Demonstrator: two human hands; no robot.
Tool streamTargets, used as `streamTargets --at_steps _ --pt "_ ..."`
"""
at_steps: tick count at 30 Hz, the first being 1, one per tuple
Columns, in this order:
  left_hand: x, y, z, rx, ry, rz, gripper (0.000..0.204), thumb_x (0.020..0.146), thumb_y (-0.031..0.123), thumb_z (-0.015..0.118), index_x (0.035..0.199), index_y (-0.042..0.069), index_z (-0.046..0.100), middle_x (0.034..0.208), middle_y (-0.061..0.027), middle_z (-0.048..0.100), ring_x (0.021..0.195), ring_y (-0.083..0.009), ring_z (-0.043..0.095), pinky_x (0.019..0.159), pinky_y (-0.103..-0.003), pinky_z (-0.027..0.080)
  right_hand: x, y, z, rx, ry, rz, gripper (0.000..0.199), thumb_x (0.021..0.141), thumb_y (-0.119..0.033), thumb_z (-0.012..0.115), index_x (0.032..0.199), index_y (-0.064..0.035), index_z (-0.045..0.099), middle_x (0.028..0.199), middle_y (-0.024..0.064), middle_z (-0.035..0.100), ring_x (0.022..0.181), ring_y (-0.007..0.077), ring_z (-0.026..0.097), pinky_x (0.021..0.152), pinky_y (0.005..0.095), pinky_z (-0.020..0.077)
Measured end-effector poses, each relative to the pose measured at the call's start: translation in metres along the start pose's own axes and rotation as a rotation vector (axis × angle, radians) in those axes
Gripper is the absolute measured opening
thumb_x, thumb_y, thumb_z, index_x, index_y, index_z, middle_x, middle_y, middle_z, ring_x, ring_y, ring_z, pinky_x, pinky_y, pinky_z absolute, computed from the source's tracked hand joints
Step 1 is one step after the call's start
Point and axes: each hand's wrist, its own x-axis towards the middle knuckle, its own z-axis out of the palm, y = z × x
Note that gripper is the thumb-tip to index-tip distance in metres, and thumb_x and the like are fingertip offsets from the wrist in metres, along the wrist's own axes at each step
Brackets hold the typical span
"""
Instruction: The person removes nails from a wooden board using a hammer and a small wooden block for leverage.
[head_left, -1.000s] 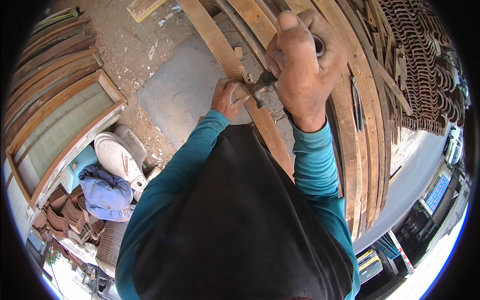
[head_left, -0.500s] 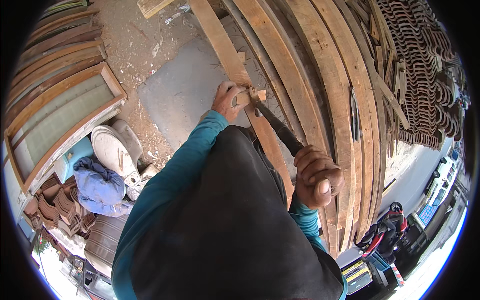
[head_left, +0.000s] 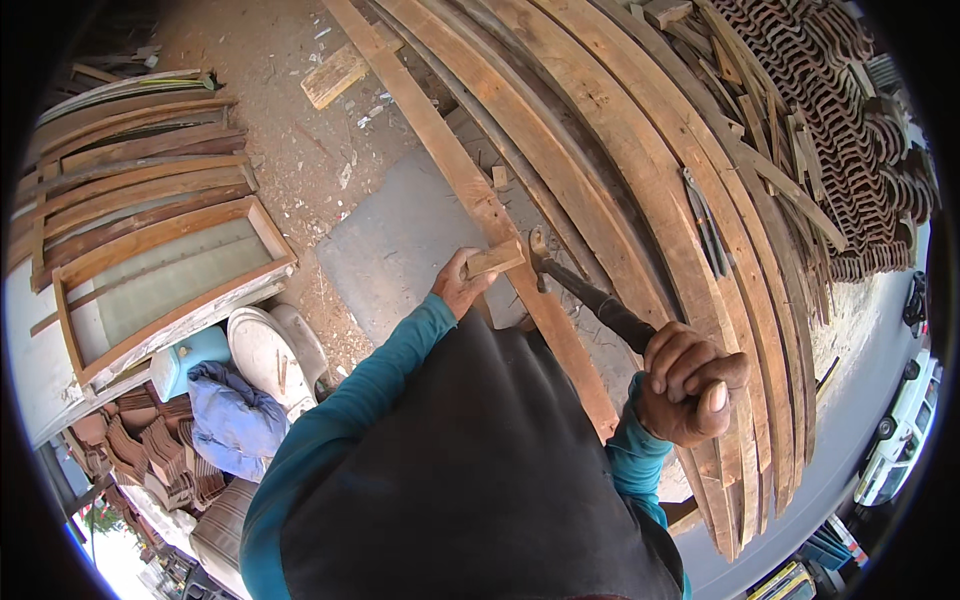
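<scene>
My left hand [head_left: 460, 284] is closed round the near end of a small wood block [head_left: 496, 260], which lies across a long narrow plank [head_left: 468, 185]. My right hand [head_left: 692, 385], to the right of the plank, is wrapped round the black handle of a hammer [head_left: 603, 305]. The hammer's rusty head [head_left: 540, 247] is just right of the block, with a small gap between them. Whether a nail is in the block is too small to tell.
Long boards [head_left: 600, 130] lie side by side on the right, with pliers-like cutters [head_left: 706, 225] on top. Stacked roof tiles [head_left: 815, 110] stand beyond them. At the left are wooden frames [head_left: 165, 280], a blue cloth bundle [head_left: 233, 420] and a toilet seat [head_left: 265, 350]. A grey sheet [head_left: 385, 225] covers the ground.
The hammer head has shifted right, off the block, and my right hand has moved right with it. My left hand still holds the block. The whole view has swung round and shifted.
</scene>
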Motion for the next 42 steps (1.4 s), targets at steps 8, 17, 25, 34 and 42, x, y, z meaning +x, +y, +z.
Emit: streamTargets --at_steps 8,17,25,34,42 --pt "-0.035 0.074 0.099 -1.179 -0.199 -0.415 0.06 0.102 0.046 0.055 0.146 0.009 0.038 0.13 -0.0156 0.06 0.118 -0.0281 0.06 0.105 -0.043 0.048 -0.049 -0.068 -0.043 -0.025 -0.077 -0.051 0.039 0.095 -0.028 0.065 0.069 -0.0033 0.049 0.046 0.0054 0.045 0.037 0.0195 0.044 0.038 0.0338 0.038" --pt "-0.034 0.078 0.163 -0.787 -0.121 -0.214 0.055 0.096 0.047 0.067 0.126 0.001 0.059 0.103 -0.0054 0.063 0.086 -0.0108 0.058 0.075 -0.026 0.047 -0.099 -0.082 -0.08 -0.057 -0.216 0.108 0.03 0.092 -0.017 0.062 0.069 -0.0035 0.048 0.052 0.0065 0.048 0.043 0.0185 0.045 0.044 0.0335 0.0392" --pt "-0.021 0.075 0.069 0.073 -0.077 -0.061 0.072 0.093 0.061 0.063 0.134 0.002 0.053 0.119 -0.0156 0.064 0.117 -0.0222 0.059 0.099 -0.035 0.046 -0.129 -0.042 0.004 -0.305 -0.126 0.181 0.035 0.096 -0.022 0.061 0.071 -0.0046 0.045 0.053 0.0045 0.045 0.047 0.0133 0.041 0.045 0.0311 0.0337" --pt "-0.059 0.003 -0.166 -0.05 -0.027 -0.089 0.082 0.09 0.069 0.061 0.136 0.002 0.047 0.123 -0.0203 0.063 0.119 -0.0284 0.062 0.097 -0.04 0.049 -0.114 0.047 0.247 -0.049 -0.3 0.116 0.045 0.093 -0.04 0.064 0.068 -0.0055 0.05 0.049 0.007 0.048 0.04 0.0201 0.045 0.042 0.0343 0.0394" --pt "-0.029 -0.024 -0.353 -1.16 0.218 -0.251 0.056 0.097 0.062 0.054 0.118 0.011 0.053 0.077 -0.0083 0.064 0.06 -0.0206 0.062 0.063 -0.036 0.053 -0.105 0.153 0.388 0.212 -0.35 0.336 0.048 0.096 -0.043 0.053 0.069 -0.0032 0.054 0.051 0.0086 0.053 0.048 0.0258 0.054 0.066 0.0444 0.0485"
